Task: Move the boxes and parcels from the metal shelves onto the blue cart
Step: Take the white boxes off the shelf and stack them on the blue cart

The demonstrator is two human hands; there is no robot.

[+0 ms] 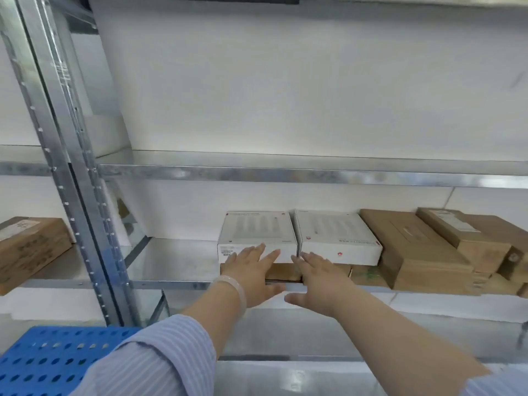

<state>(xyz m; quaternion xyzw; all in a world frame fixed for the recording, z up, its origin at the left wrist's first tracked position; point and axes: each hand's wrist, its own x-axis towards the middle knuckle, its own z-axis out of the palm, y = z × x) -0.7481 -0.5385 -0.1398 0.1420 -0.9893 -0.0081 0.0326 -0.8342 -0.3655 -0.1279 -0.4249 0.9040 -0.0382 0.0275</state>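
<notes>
Two bare hands are stretched out at the front edge of the galvanised metal shelf (pixel 183 284), where a flat white cardboard box (pixel 257 234) is sitting just beside a second white cardboard box (pixel 338 238), both stacked on thin brown cartons (pixel 285 272). The left hand (pixel 253 272) is nearer, its straight, slightly spread fingers (pixel 258 252) touching the front face of the flat white cardboard box. The right hand (pixel 317 278) is hovering at that box's right front corner by the seam between the pair, fingers straight and thumb splayed low; neither is gripping anything. The box is lying straight ahead of the fingertips and slightly above them, its broad front edge running left to right, so I judge it is calling for one hand on each side. A small red logo is showing on the second box's front; all print is too blurred to read. The perforated blue plastic cart (pixel 43 358) is waiting low on the left, well apart from the shelf's load.
</notes>
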